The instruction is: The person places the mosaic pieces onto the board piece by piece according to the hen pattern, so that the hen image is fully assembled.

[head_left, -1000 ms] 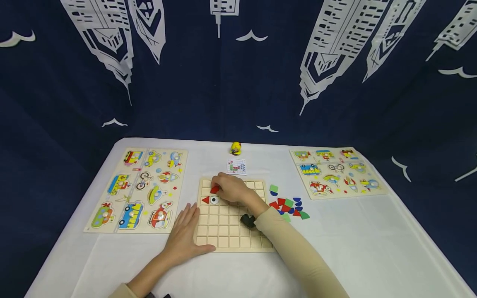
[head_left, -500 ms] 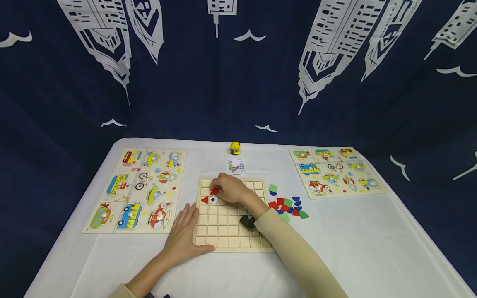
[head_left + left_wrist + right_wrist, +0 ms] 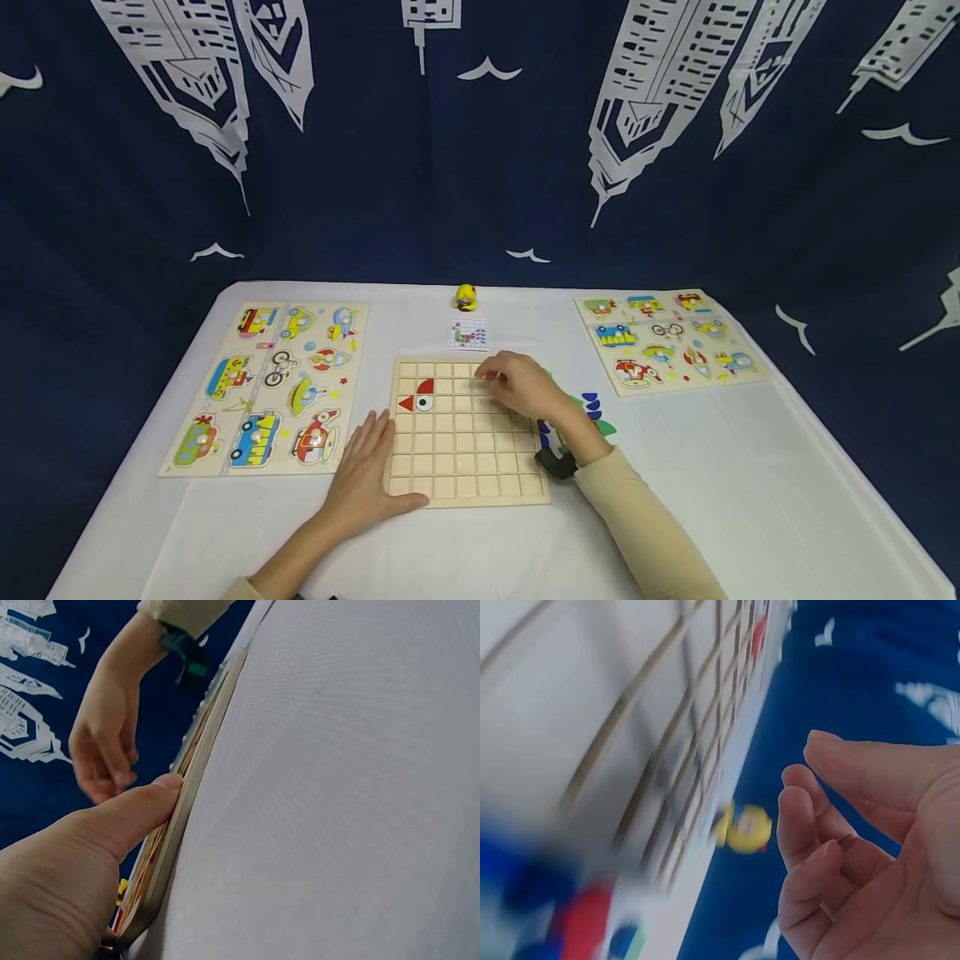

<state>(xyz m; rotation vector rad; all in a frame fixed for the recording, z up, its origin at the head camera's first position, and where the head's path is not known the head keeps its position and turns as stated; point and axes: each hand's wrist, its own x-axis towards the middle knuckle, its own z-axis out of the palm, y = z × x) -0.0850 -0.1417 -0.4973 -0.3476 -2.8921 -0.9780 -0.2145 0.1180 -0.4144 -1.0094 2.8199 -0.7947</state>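
A wooden grid board (image 3: 468, 467) lies in the middle of the white table. A red quarter-round piece (image 3: 425, 387), a red triangle (image 3: 407, 404) and a white eye piece (image 3: 423, 404) sit in its upper left cells. My left hand (image 3: 365, 477) rests flat at the board's left front edge, thumb along the rim (image 3: 161, 796). My right hand (image 3: 521, 385) hovers over the board's upper right part, fingers loosely curled and empty (image 3: 832, 847). Loose coloured pieces (image 3: 596, 408) lie right of the board, partly hidden by my right wrist.
A pattern card (image 3: 467, 334) and a small yellow toy (image 3: 465, 297) lie beyond the board. Vehicle peg puzzles lie at the left (image 3: 270, 383) and far right (image 3: 667, 337). A dark blue printed curtain backs the table.
My right hand has let go of the red quarter-round piece, now lying in its cell, and has moved right across the board. The left hand has stayed put.
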